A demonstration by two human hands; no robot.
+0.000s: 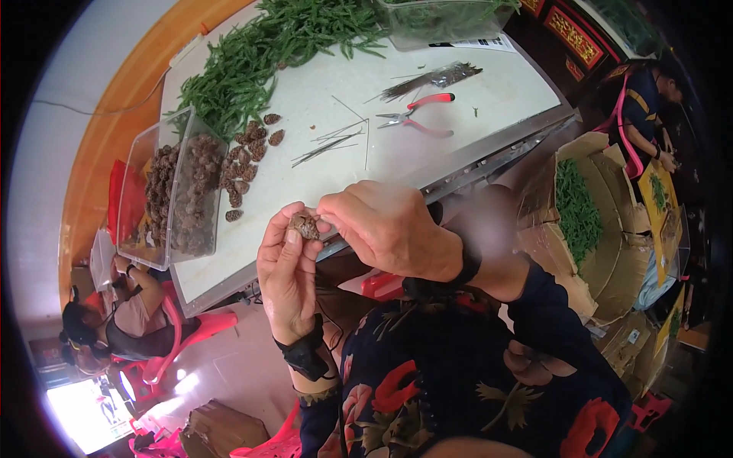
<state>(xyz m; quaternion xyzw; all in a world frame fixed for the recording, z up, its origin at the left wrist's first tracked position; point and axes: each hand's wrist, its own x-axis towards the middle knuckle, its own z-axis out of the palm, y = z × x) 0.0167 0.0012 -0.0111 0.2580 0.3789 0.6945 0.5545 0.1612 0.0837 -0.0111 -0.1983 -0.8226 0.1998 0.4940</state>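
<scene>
Between the thumb and fingers of my left hand [287, 276] is a small brown pine cone [304, 224], held just off the near table edge. My right hand [397, 230] is closed in a pinch right beside the cone; whatever sits in its fingertips is too thin to make out. Loose pine cones [243, 162] lie in a cluster on the white table [305, 114]. Several thin wires [332, 145] are scattered past my hands. Pliers with red handles [420, 116] rest with their jaws parted, near a bundle of wires [435, 80] in clear wrapping.
A clear plastic bin [179, 191] of pine cones stands at the table's left. Green artificial sprigs [252, 69] heap along the far side, near another clear bin [450, 27]. An open cardboard box [618, 229] with greenery is to the right. Other people sit at left and far right.
</scene>
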